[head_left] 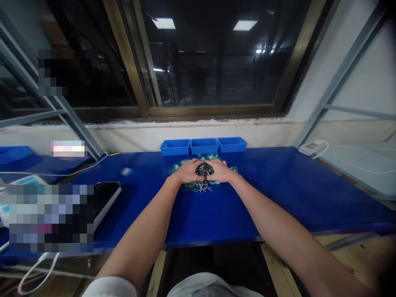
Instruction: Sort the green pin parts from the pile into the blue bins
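A heap of slim, silvery, nail-like metal pieces (204,169) lies in the middle of the blue table, and several loose ones spill out on its near side. My left hand (189,170) curves around the heap from the left, and my right hand (220,171) does the same from the right. Thumbs and fingers form a ring, with the pieces gathered between the palms. Green-tinted plastic packets (190,186) lie under and around both hands. My hands cover part of the heap and packets, and the fingers' far sides are hidden.
Three blue bins (204,146) stand in a row behind the heap, near the wall. A dark-screened device (107,194), partly blurred out, rests at the left with white cables. A white power strip (313,147) lies at the back right. Grey metal posts (324,99) flank the table.
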Action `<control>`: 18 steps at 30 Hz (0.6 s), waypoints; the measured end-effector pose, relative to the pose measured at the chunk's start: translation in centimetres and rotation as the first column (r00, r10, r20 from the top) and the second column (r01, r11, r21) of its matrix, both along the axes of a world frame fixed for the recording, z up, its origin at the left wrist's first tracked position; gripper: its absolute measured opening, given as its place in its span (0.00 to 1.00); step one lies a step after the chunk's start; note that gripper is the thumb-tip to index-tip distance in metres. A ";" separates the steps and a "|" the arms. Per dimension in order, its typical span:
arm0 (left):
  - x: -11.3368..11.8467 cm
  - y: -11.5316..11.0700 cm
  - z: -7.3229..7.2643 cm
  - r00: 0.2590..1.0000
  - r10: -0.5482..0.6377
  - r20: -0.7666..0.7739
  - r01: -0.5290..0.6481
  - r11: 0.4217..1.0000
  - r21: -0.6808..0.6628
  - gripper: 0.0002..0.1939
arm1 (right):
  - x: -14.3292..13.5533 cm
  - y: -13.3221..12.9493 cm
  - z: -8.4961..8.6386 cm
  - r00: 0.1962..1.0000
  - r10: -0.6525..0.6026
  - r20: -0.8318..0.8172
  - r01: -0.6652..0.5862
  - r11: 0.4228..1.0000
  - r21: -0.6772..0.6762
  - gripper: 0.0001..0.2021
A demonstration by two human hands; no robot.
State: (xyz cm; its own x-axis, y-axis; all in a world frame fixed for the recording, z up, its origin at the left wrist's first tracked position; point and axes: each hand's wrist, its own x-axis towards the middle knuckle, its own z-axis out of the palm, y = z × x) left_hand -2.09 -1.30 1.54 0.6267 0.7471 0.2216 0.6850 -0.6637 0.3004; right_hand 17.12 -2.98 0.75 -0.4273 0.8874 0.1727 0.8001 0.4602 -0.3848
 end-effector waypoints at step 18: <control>2.2 0.0 0.5 0.971 0.078 0.225 -0.113 0.983 0.144 0.18 | 0.4 1.2 0.7 0.964 0.053 -0.262 0.016 0.966 0.256 0.13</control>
